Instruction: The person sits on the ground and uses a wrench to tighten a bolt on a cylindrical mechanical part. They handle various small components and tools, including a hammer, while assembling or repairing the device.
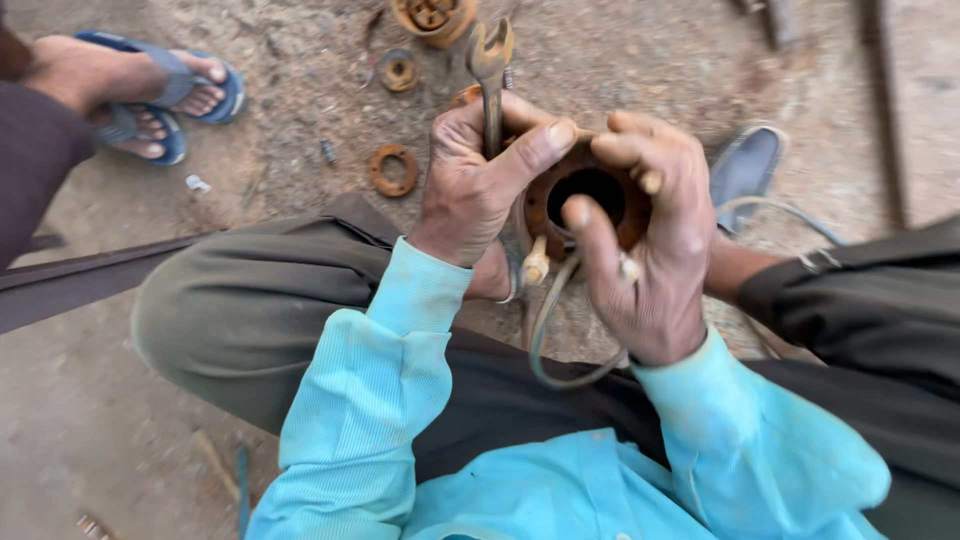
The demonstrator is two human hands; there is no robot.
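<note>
Two hands grip a rusty round metal part (590,195) with a dark hole in its middle, held above the person's lap.

The left hand (480,185) is closed around the part's left side and also clasps a spanner (490,75), whose open end sticks up above the part. The right hand (650,230) is wrapped over the part's right side, thumb by the hole. A pale cable (545,330) loops down below the part. Beyond the part, on the dirt ground (620,60), lie a rusty ring (393,170) and other rusty pieces. Far left of the part, another person's feet in blue sandals (165,95).
</note>
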